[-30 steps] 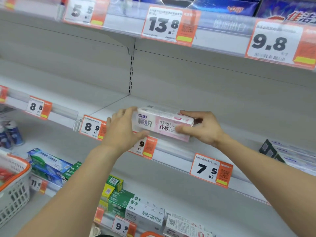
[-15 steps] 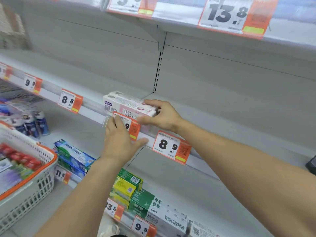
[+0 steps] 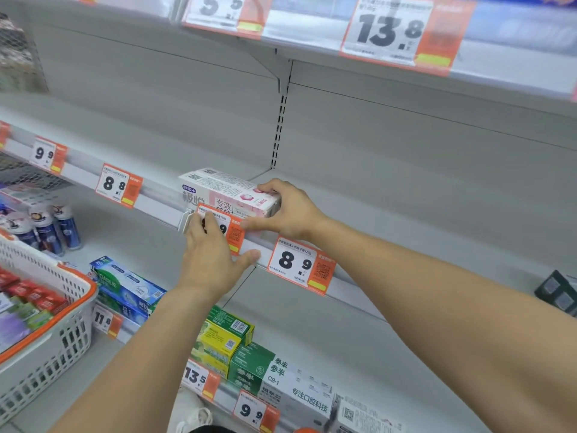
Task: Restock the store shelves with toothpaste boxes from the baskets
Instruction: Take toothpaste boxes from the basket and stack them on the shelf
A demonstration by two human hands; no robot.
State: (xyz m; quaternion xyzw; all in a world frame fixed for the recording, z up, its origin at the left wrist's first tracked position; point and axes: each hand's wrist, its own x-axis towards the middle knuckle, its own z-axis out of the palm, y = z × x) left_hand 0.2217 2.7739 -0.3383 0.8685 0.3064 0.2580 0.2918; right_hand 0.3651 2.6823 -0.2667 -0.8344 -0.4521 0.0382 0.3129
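My right hand [image 3: 292, 210] has its grip clamped on the right end of a pink and white toothpaste box [image 3: 229, 192], which lies lengthwise at the front edge of the middle shelf [image 3: 406, 220]. My left hand [image 3: 212, 259] rests, fingers apart and holding nothing, against the shelf's price rail, covering part of an orange 8.9 price tag [image 3: 232, 230] that hides the box's lower edge. A second 8.9 tag [image 3: 301, 266] hangs just to the right. Below sit blue [image 3: 129, 287], yellow [image 3: 218, 340] and green boxes [image 3: 249, 364]. A white basket [image 3: 50, 335] with an orange rim stands at left, holding packets.
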